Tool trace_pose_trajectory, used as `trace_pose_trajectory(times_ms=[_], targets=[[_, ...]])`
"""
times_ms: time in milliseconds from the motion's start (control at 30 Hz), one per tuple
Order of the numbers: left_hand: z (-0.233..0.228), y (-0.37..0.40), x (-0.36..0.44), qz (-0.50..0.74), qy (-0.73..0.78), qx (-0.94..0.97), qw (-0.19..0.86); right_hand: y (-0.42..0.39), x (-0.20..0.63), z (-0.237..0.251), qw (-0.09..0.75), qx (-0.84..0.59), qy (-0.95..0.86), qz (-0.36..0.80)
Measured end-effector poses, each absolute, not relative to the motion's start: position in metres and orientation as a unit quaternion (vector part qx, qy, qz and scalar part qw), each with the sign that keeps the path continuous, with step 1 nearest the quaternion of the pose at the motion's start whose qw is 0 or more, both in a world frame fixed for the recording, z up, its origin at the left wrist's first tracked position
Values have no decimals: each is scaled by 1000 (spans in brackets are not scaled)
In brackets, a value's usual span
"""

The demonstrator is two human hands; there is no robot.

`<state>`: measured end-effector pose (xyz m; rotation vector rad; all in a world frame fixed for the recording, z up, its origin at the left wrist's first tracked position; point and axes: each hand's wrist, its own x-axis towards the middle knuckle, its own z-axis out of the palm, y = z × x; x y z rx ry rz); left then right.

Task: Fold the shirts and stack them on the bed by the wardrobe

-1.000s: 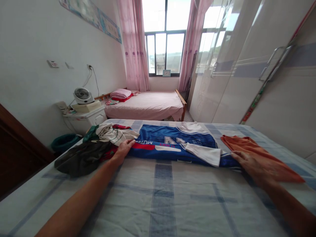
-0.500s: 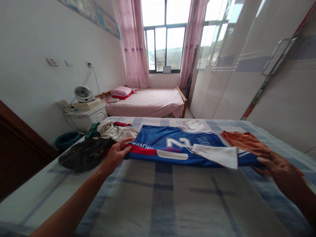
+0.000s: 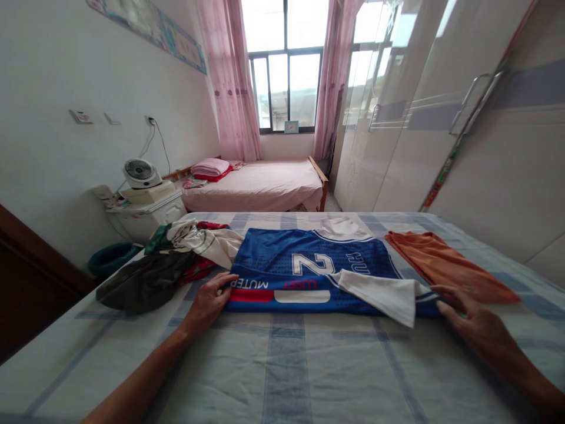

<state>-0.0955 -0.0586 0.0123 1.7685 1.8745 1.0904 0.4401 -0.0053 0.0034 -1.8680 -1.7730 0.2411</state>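
Note:
A blue sports jersey (image 3: 273, 253) with a white number 2 and white sleeves lies on the checked bedsheet (image 3: 247, 359), its near side folded over. My left hand (image 3: 209, 303) pinches the jersey's left end, beside a red stripe. At the other end, my right hand (image 3: 463, 312) has its fingers closed on the blue shoulder edge near the near white sleeve (image 3: 382, 291). Just beyond my right hand lies a folded orange garment (image 3: 454, 265).
Crumpled clothes, dark grey (image 3: 141, 282) and cream (image 3: 207, 238), are heaped at the left. A nightstand (image 3: 163, 206) carries a small fan (image 3: 141, 172). A pink-covered bed (image 3: 265, 182) stands by the window, and a glossy wardrobe (image 3: 397, 118) lines the right.
Both hands have lowered the jersey's near folded edge toward me and onto the sheet. My right hand has come inward, showing more of the orange garment. The view has shifted slightly right.

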Motion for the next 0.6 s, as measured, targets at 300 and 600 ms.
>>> trace_pose_trajectory(times_ms=[300, 600], targets=[[32, -44, -72, 282, 618, 733, -19, -1, 399, 43, 268, -593, -759, -30], [-3, -17, -57, 121, 611, 782, -8, 39, 337, -3, 184, -490, -852, -19]])
